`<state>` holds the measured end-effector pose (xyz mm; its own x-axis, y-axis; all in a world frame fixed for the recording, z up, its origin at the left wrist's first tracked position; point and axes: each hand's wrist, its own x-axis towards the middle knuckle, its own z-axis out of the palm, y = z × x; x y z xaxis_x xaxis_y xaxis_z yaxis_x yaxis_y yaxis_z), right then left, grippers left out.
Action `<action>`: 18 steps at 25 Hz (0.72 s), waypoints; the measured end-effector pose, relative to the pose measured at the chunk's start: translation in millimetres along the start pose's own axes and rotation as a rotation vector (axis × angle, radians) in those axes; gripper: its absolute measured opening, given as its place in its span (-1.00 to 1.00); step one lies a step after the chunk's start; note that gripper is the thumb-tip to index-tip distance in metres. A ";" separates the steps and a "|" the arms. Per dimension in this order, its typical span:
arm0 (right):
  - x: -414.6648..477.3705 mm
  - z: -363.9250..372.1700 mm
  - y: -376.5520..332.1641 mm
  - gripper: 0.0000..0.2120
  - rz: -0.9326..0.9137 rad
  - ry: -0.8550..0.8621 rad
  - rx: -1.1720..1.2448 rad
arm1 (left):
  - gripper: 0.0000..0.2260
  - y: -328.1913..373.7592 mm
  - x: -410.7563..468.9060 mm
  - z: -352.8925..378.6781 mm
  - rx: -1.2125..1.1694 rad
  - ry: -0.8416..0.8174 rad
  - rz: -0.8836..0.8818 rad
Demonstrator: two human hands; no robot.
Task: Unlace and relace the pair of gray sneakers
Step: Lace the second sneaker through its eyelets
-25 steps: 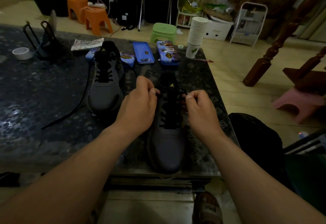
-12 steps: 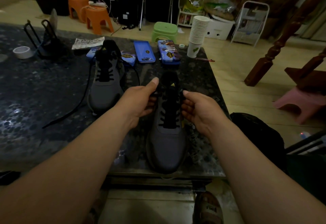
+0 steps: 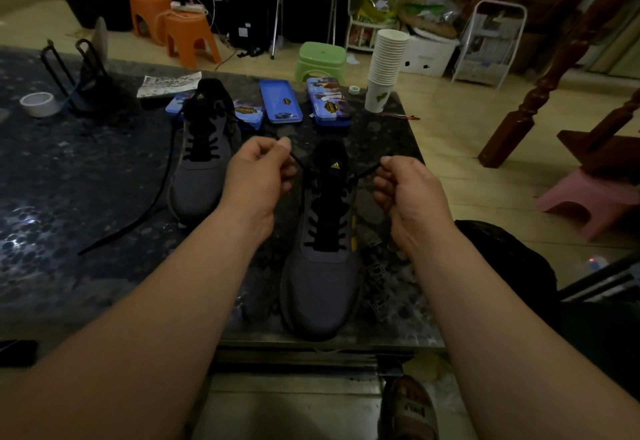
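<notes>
two gray sneakers sit on the dark speckled table (image 3: 86, 169), and the work is on the nearer one. going left to right: at the left edge of the frame a roll of tape (image 3: 36, 104) rests near a black wire stand (image 3: 74, 72). a loose black lace (image 3: 152, 204) trails from the far sneaker (image 3: 201, 169), left of centre, down toward the lower left; that shoe looks only partly laced, with its lace end slack on the table.

just left of centre, the left hand (image 3: 256, 176) is curled closed, thumb and forefinger pinching one end of the near shoe's lace (image 3: 299, 162). the near sneaker (image 3: 323, 266) lies in the middle of the frame, toe toward the bottom edge, its black lace crossed through every eyelet that shows. right of it, the right hand (image 3: 405, 190) is also closed, fingers clamped on the other lace end (image 3: 367, 172). both ends run taut from the top eyelets outward to the hands.

behind, in the upper middle, lie blue tins (image 3: 280, 102) and a stack of paper cups (image 3: 386, 65).

this looks like the tightening step on the relaced shoe. next likely calls for an even pull on both ends, then crossing them for a knot, before turning to the far sneaker.
</notes>
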<state>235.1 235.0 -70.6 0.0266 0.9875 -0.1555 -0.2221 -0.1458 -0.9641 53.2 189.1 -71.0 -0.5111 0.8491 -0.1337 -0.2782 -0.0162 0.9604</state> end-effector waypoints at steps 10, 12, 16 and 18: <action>-8.1 -4.8 1.1 -0.91 -0.002 -0.087 -0.026 | -0.86 -4.8 -8.6 -5.6 0.169 -0.131 0.098; -16.0 0.2 9.0 -0.93 -0.025 -0.195 -0.180 | -0.89 -14.1 -12.2 -6.0 0.279 -0.220 0.121; -15.7 4.3 17.0 -0.76 -0.230 -0.230 -0.568 | -0.75 -17.1 -11.5 -6.2 0.620 -0.316 0.333; -14.3 5.0 14.0 -0.80 -0.267 -0.222 -0.644 | -0.80 -11.0 -12.7 -5.4 0.742 -0.311 0.405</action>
<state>226.7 219.2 -80.8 -0.2141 0.9732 0.0840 0.3836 0.1628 -0.9090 58.4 175.7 -81.2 -0.1824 0.9587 0.2181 0.5274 -0.0919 0.8447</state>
